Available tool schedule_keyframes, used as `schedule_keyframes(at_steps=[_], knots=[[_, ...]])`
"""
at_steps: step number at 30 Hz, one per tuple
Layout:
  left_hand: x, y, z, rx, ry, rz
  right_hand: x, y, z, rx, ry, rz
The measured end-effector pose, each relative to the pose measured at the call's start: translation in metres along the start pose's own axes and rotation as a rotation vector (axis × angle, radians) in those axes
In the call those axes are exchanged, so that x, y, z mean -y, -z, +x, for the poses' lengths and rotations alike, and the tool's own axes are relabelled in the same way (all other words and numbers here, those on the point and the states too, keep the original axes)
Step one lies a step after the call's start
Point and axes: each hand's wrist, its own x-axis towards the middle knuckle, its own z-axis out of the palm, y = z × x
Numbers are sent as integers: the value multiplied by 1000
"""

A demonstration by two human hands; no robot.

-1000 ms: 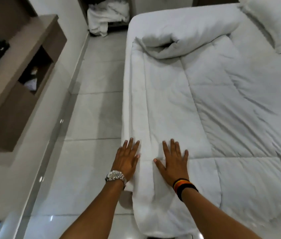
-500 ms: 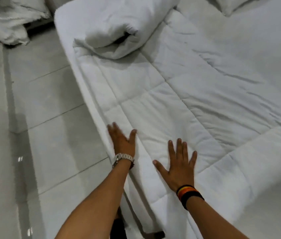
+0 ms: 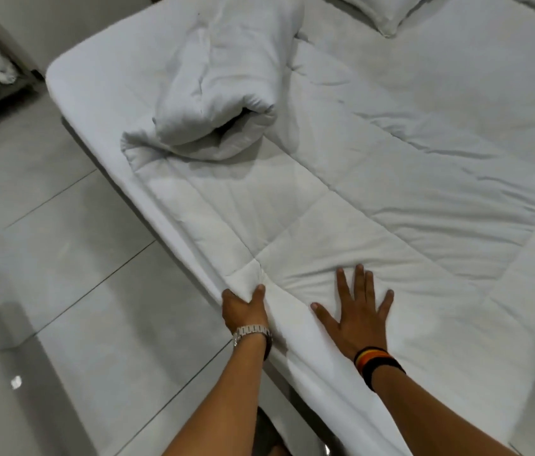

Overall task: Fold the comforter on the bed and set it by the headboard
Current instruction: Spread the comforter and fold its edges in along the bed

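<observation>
Comforter (image 3: 341,199): half-spread, far end bunched.
Left hand (image 3: 243,309): pinching its edge.
Right hand (image 3: 356,319): fingers spread, flat.
Advice: lift both layers evenly.

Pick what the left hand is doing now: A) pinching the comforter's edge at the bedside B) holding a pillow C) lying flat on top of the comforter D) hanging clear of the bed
A: the left hand curls over the comforter edge, thumb on top, while the right hand lies flat, fingers spread.
</observation>
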Motion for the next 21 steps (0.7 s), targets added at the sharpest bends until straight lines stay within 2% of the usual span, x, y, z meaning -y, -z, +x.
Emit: schedule_keyframes(at_steps=[2,4,7,9,11,14,17,21], knots=[[-10,-9,7,-86,-175,229,13,6,23,-50,-5,30],[-27,-19,19,-153,-465,453,23,14,56,-118,4,38],[-57,-44,51,14,-954,698,27,25,112,-174,-18,34],[-81,-61,73,166,-1173,847,24,31,145,-190,-52,8],[-102,-78,96,273,-1271,973,17,38,177,-191,-82,-9],[-112,-84,127,346,-1356,1082,0,38,206,-185,-158,-19],[-100,-72,141,375,-1410,1075,-11,27,215,-166,-207,-40],[-97,-60,145,452,-1395,1049,-5,29,220,-111,-262,-36]])
